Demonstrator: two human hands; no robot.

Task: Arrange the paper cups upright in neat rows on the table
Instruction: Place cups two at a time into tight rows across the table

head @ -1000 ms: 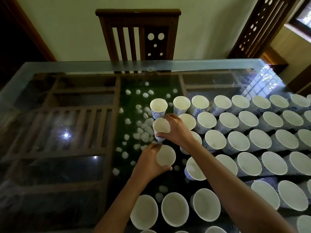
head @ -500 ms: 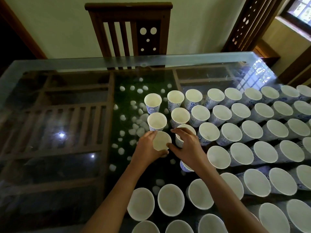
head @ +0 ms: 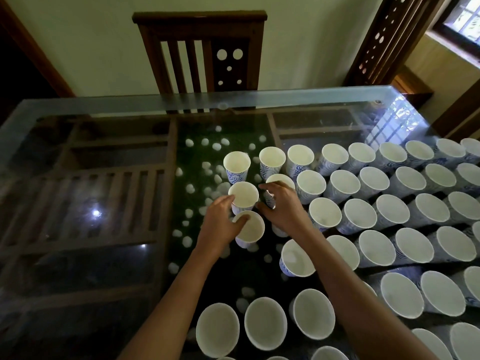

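While rows (head: 391, 213) are already covering the counter's (head: 104, 229) right half, I am judging the left half undone.
On my left hand (head: 220, 226), fingers are pinching an upright paper cup's (head: 250, 231) rim at the row end; on my right hand (head: 284, 207), fingers are hovering spread, empty.

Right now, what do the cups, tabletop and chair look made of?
The paper cups: thin paper, matte white inside, blue print outside. Tabletop: clear glossy glass; lights glint on it, wooden frame shows through. Chair: dark brown wood, slatted; finish unclear in dim light.
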